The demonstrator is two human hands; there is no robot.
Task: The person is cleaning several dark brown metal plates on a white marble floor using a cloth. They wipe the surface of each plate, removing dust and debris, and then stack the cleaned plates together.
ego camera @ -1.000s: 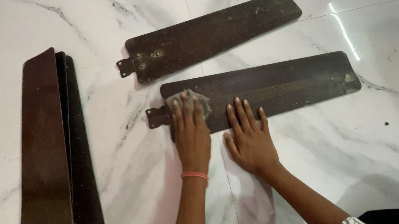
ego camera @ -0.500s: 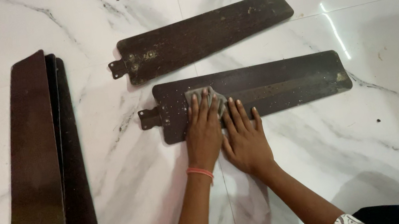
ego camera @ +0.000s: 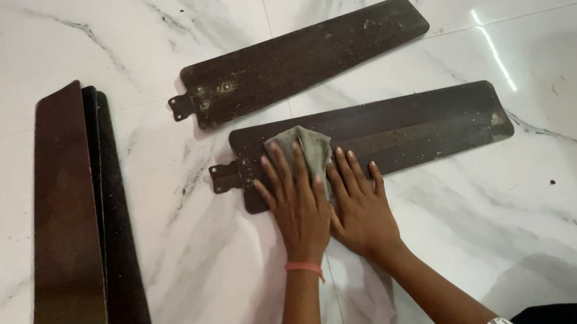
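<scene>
A dusty dark brown fan blade [ego camera: 413, 132] lies across the white marble floor [ego camera: 541, 223] in front of me. My left hand [ego camera: 299, 206] presses flat on a grey cloth [ego camera: 305, 146] near the blade's bracket end. My right hand [ego camera: 362, 208] lies flat beside it, fingers on the blade's near edge, touching the left hand.
A second dusty fan blade [ego camera: 303, 57] lies farther back. A stack of fan blades [ego camera: 74, 232] rests at the left. Small dark specks dot the floor at the right.
My left hand has slid the cloth to the right along the blade, from the bracket end toward my right hand. More of the cloth shows now.
</scene>
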